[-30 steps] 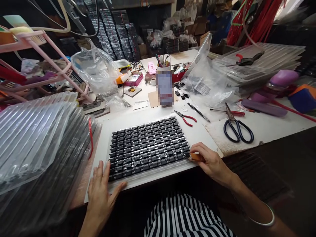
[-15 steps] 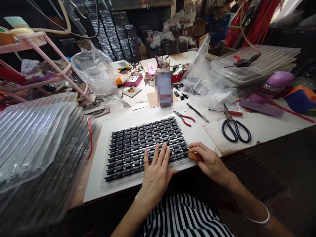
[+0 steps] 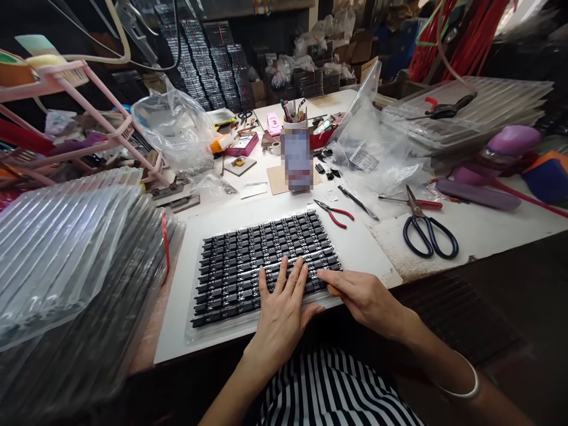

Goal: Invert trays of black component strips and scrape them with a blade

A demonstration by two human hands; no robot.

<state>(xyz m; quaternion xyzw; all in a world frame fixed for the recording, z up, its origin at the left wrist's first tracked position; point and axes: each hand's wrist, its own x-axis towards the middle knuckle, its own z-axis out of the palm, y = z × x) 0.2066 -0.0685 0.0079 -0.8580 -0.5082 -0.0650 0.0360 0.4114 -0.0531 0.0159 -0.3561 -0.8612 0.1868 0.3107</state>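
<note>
Lying palm down on the near rows of black strips [image 3: 235,260], the left hand [image 3: 280,310] had its fingers spread apart, tips pointing away from the body. Just right of those fingers, the right hand [image 3: 370,299] was clamped on an orange handle [image 3: 334,290], its index finger reaching over the near right end of the strips. The handle's tip was hidden by the fingers. The strips ran side by side beneath and beyond the left fingers, above a white board [image 3: 171,331]. Well left of the fingers stood a stack of clear ribbed trays [image 3: 57,236]. Beyond the right fingers, off to their right, lay dark-handled scissors [image 3: 416,213]; beyond the fingertips lay red-handled pliers [image 3: 331,209], and farther out a pixelated upright object [image 3: 296,160] stood before a pen cup [image 3: 294,125].
</note>
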